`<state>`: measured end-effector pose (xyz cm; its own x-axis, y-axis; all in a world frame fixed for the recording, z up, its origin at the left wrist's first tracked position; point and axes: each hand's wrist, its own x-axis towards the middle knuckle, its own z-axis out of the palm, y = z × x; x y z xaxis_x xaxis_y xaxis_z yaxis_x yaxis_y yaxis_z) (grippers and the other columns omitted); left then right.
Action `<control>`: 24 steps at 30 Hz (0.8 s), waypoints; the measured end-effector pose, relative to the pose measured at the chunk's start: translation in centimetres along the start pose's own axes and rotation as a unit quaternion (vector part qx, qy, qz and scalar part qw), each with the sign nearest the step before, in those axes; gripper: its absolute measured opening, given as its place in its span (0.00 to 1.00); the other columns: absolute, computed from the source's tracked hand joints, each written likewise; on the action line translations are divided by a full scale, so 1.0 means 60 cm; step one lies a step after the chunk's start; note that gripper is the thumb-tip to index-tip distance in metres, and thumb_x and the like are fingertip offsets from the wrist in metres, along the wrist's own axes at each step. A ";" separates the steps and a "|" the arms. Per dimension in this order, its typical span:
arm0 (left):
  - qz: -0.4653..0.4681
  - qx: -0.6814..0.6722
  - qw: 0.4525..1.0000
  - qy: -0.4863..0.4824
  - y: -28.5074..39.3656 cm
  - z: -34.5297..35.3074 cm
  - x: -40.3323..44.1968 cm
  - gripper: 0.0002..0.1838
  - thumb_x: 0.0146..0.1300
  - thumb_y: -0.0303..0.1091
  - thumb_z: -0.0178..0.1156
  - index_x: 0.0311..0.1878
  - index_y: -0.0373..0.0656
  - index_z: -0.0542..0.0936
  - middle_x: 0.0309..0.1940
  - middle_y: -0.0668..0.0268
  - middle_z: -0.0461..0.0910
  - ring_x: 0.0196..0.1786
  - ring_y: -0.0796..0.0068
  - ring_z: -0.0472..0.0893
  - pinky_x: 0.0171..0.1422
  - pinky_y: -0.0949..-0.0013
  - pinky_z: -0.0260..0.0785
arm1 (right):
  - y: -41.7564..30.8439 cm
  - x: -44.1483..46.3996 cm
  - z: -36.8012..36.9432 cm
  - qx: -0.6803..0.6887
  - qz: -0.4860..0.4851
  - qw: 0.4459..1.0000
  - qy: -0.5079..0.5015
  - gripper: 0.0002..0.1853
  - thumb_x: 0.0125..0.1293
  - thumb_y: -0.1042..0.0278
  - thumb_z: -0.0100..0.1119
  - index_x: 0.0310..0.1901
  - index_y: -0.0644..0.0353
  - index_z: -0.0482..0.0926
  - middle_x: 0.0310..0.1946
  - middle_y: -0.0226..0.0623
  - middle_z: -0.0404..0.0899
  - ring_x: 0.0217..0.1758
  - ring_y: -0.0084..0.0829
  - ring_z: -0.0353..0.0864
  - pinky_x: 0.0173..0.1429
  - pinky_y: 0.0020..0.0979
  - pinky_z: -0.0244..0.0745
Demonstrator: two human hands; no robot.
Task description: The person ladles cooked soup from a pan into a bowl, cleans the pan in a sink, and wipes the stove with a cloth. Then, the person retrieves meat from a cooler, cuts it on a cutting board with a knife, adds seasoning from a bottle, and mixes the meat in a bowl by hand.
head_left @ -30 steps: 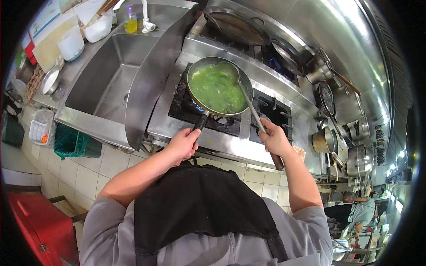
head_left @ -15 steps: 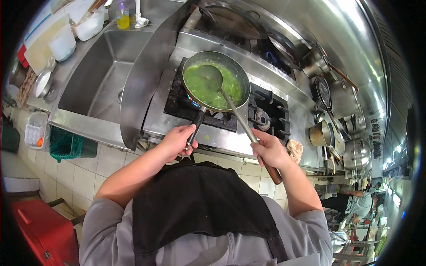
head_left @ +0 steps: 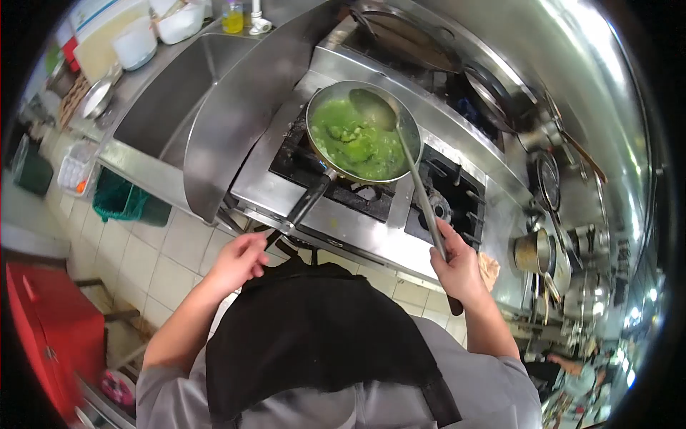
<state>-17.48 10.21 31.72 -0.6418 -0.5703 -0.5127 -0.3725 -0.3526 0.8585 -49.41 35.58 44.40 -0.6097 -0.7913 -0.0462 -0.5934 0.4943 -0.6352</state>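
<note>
A frying pan (head_left: pixel 314 154) holding bubbling green liquid sits on the left front burner. Its black handle (head_left: pixel 312 202) points toward me, free of any hand. My left hand (head_left: pixel 239 263) is in the air in front of the stove edge, below the handle's end, empty with its fingers loosely bent and apart. With my right hand (head_left: pixel 459 266) I grip the long shaft of a ladle (head_left: pixel 424 193). The ladle's bowl rests in the green liquid at the pan's far right side, partly coated with it.
A curved metal splash guard (head_left: pixel 232 121) divides the stove from the sink (head_left: pixel 168 107). To the right is another burner (head_left: pixel 439 207), then several pots (head_left: pixel 532 252). A large lidded pan (head_left: pixel 404 39) is behind. A red cabinet (head_left: pixel 61 329) stands lower left; another person (head_left: pixel 572 375) is far right.
My left hand has let go of the pan handle and drawn back to the lower left. The ladle's bowl has moved toward the pan's far right. The blue flame seen under the pan no longer shows.
</note>
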 end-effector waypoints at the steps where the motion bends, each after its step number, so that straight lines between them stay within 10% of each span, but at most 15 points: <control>1: 0.001 -0.007 0.999 0.048 -0.025 0.005 -0.035 0.23 0.76 0.47 0.52 0.63 0.40 0.75 0.34 0.66 0.82 0.27 0.81 0.78 0.30 0.77 0.68 | 0.033 0.008 -0.005 0.007 -0.010 1.000 -0.003 0.28 0.64 0.77 0.61 0.67 0.62 0.71 0.25 0.30 0.76 0.27 0.18 0.72 0.33 0.24 0.71; 7: -0.043 -0.066 0.934 0.349 -0.119 0.161 -0.260 0.18 0.74 0.39 0.55 0.60 0.39 0.77 0.37 0.66 0.82 0.37 0.82 0.80 0.38 0.73 0.73 | 0.212 0.076 0.009 0.073 -0.045 0.996 -0.036 0.20 0.66 0.79 0.56 0.60 0.66 0.72 0.46 0.36 0.81 0.43 0.27 0.80 0.46 0.29 0.77; 11: -0.008 0.033 0.900 0.434 -0.156 0.278 -0.389 0.22 0.68 0.46 0.58 0.55 0.37 0.79 0.41 0.51 0.85 0.44 0.58 0.84 0.52 0.59 0.76 | 0.257 0.145 0.044 0.245 -0.036 0.962 -0.117 0.18 0.69 0.75 0.54 0.60 0.64 0.72 0.24 0.27 0.68 0.17 0.18 0.64 0.19 0.21 0.59; 12: -0.006 0.059 0.886 0.459 -0.139 0.300 -0.426 0.23 0.68 0.46 0.58 0.56 0.37 0.78 0.41 0.52 0.85 0.44 0.56 0.84 0.52 0.59 0.75 | 0.257 0.172 0.043 0.202 -0.093 0.962 -0.160 0.18 0.72 0.68 0.52 0.60 0.65 0.71 0.27 0.28 0.69 0.24 0.21 0.70 0.27 0.25 0.69; 16: 0.004 0.009 0.804 0.594 -0.155 0.408 -0.554 0.19 0.69 0.40 0.61 0.57 0.38 0.78 0.34 0.61 0.82 0.36 0.71 0.80 0.45 0.66 0.74 | 0.180 0.175 0.059 0.311 -0.052 0.932 -0.180 0.09 0.72 0.68 0.51 0.47 0.63 0.76 0.25 0.28 0.69 0.25 0.25 0.69 0.31 0.25 0.66; 17: 0.003 -0.006 0.781 0.625 -0.179 0.423 -0.574 0.18 0.69 0.40 0.61 0.56 0.39 0.78 0.34 0.61 0.82 0.36 0.72 0.80 0.44 0.67 0.74 | 0.220 0.229 0.062 -0.005 -0.393 0.917 -0.069 0.20 0.73 0.51 0.56 0.56 0.55 0.79 0.41 0.48 0.82 0.37 0.41 0.81 0.44 0.52 0.77; 18: 0.000 -0.015 0.753 0.658 -0.198 0.447 -0.609 0.18 0.69 0.39 0.62 0.56 0.39 0.79 0.34 0.62 0.82 0.35 0.73 0.79 0.44 0.67 0.74 | 0.189 0.218 0.066 0.008 -0.431 0.901 -0.053 0.14 0.74 0.56 0.52 0.44 0.59 0.78 0.33 0.45 0.79 0.30 0.41 0.79 0.36 0.47 0.76; 19: -0.016 -0.001 0.728 0.686 -0.217 0.471 -0.647 0.17 0.69 0.38 0.62 0.56 0.39 0.79 0.34 0.63 0.82 0.36 0.75 0.79 0.44 0.67 0.74 | 0.150 0.194 0.062 0.138 -0.245 0.951 -0.126 0.13 0.74 0.58 0.50 0.39 0.59 0.75 0.29 0.42 0.76 0.25 0.38 0.76 0.32 0.41 0.74; 20: -0.024 0.012 0.685 0.728 -0.244 0.498 -0.687 0.15 0.70 0.37 0.62 0.54 0.39 0.80 0.34 0.65 0.82 0.36 0.76 0.79 0.44 0.67 0.75 | 0.109 0.159 0.061 0.249 -0.041 0.947 -0.197 0.13 0.75 0.59 0.48 0.35 0.59 0.72 0.25 0.39 0.73 0.20 0.35 0.73 0.27 0.34 0.71; 23: -0.154 -0.001 0.493 0.856 -0.303 0.613 -0.840 0.11 0.71 0.38 0.60 0.48 0.42 0.83 0.33 0.68 0.83 0.34 0.78 0.79 0.42 0.68 0.75 | 0.065 0.091 0.085 0.331 -0.055 0.932 -0.140 0.18 0.75 0.57 0.46 0.26 0.55 0.67 0.20 0.33 0.67 0.16 0.28 0.66 0.24 0.27 0.66; 24: -0.227 0.005 0.362 0.904 -0.345 0.665 -0.899 0.11 0.67 0.39 0.58 0.44 0.42 0.83 0.36 0.54 0.85 0.39 0.58 0.84 0.47 0.61 0.76 | 0.070 0.104 0.088 0.347 -0.050 0.927 -0.131 0.19 0.75 0.57 0.46 0.25 0.55 0.67 0.19 0.32 0.66 0.17 0.27 0.66 0.25 0.27 0.66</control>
<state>-1.91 77.89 42.13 0.9715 -0.0112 0.2367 -0.1727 -0.7173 0.6750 -52.96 30.82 37.38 -0.3676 -0.9258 -0.0878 -0.1040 0.1348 -0.9854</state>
